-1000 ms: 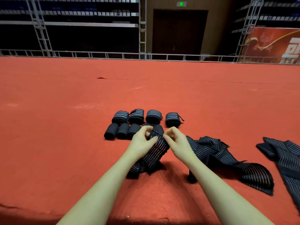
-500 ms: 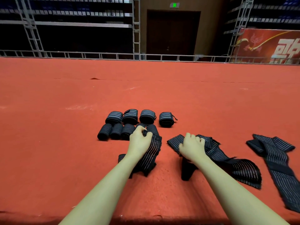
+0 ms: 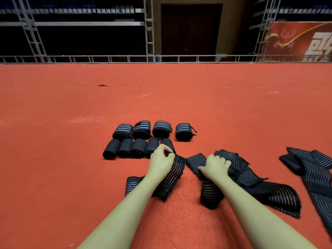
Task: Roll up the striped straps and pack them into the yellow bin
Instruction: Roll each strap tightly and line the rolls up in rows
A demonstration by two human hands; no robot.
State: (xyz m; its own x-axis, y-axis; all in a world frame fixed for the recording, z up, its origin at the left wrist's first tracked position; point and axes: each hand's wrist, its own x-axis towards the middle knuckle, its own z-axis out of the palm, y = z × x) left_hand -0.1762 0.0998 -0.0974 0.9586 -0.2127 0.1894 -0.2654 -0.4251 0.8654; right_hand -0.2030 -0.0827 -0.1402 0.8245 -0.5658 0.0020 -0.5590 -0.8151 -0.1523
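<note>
My left hand (image 3: 160,163) pinches the top edge of a black strap with thin white stripes (image 3: 170,180) that trails down under my forearm onto the red carpet. To its right, my right hand (image 3: 214,167) grips a heap of loose striped straps (image 3: 251,178). Just beyond my hands lie two rows of rolled straps: several broad-striped rolls (image 3: 154,129) at the back and several darker rolls (image 3: 133,147) in front. The yellow bin is not in view.
More unrolled striped straps (image 3: 310,166) lie at the right edge. The red carpet (image 3: 71,159) stretches far ahead to a metal railing (image 3: 161,58). Scaffolding, a dark door and a red banner stand behind it.
My right hand let go of the strap my left hand holds and moved right onto the loose heap, where it now grips. My left hand lowered its strap toward the carpet.
</note>
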